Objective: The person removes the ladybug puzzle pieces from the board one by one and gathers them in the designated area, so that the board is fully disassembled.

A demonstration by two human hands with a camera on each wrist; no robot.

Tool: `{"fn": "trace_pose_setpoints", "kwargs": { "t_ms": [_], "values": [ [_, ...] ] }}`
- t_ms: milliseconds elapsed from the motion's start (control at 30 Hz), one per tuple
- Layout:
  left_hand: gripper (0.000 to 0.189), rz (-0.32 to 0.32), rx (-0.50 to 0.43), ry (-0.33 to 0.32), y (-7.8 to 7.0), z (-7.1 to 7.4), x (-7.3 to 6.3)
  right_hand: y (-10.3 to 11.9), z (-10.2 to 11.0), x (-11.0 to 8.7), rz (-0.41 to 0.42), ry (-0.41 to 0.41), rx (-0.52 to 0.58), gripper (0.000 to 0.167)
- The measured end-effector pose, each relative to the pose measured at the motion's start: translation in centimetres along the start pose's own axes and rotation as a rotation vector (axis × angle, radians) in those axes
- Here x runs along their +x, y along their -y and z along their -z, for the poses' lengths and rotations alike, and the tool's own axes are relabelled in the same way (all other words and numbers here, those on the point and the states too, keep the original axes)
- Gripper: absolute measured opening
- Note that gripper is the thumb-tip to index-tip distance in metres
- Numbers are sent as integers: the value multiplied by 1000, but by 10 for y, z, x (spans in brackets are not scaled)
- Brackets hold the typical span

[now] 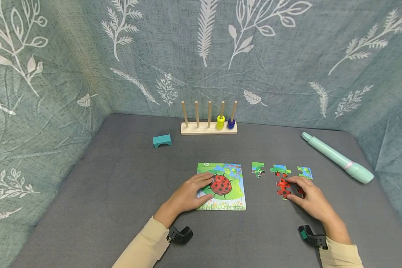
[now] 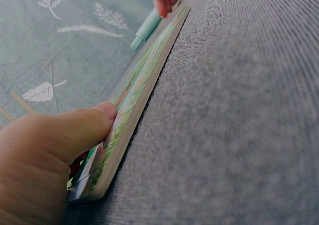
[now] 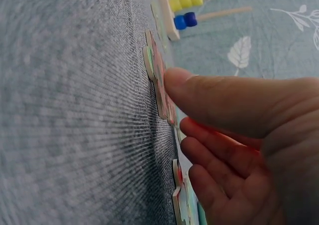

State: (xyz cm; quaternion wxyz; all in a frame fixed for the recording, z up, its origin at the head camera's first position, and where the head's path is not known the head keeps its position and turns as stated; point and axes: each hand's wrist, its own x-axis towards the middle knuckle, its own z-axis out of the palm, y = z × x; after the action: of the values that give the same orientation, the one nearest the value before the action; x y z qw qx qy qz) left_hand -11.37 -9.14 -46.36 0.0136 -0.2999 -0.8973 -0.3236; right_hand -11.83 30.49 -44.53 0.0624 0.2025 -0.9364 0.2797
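Observation:
My left hand point(image 1: 191, 190) rests over the left side of a square ladybug puzzle board point(image 1: 236, 203), its fingers and thumb lying on the picture. In the left wrist view the thumb presses flat on the board point(image 2: 132, 127) near its edge. Further right, my right hand point(image 1: 311, 199) holds a red spotted jigsaw piece point(image 1: 283, 189) between thumb and index finger, low at the tabletop. The right wrist view has the thumb tip against this jigsaw piece point(image 3: 158, 85), with the other fingers curled below. Another red piece point(image 1: 300, 191) is partly hidden under the right hand.
Three more jigsaw pieces lie behind the right hand: a green one point(image 1: 258, 168), a green-and-red one point(image 1: 280, 169) and a blue-green one point(image 1: 305, 172). A peg stand point(image 1: 206, 130) with yellow and blue beads, a teal block point(image 1: 162, 140) and a mint tube-like object point(image 1: 335, 155) stand further back.

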Motion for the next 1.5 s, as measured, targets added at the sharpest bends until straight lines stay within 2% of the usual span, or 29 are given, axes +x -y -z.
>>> {"fn": "trace_pose_setpoints", "kwargs": {
  "t_ms": [467,733,900,1000,1133,1300,1500],
  "values": [
    [53,-3,-8,-7,0,-1,0,6,0,2,-19,-14,37,55],
    [53,10,-57,-44,-1,0,0,26,-9,10,31,21,186,59],
    [56,2,-90,-66,-1,-1,0,42,-23,17,59,63,168,60],
    [61,8,-99,-59,0,1,-1,54,-32,23,54,107,195,60],
    [71,16,-75,-42,1,5,-3,72,-42,33,72,157,233,58],
    [76,1,10,-43,7,8,-6,94,-57,47,130,204,258,58],
    [85,31,103,-44,13,11,-11,118,-77,65,146,255,289,56]
  ]
}}
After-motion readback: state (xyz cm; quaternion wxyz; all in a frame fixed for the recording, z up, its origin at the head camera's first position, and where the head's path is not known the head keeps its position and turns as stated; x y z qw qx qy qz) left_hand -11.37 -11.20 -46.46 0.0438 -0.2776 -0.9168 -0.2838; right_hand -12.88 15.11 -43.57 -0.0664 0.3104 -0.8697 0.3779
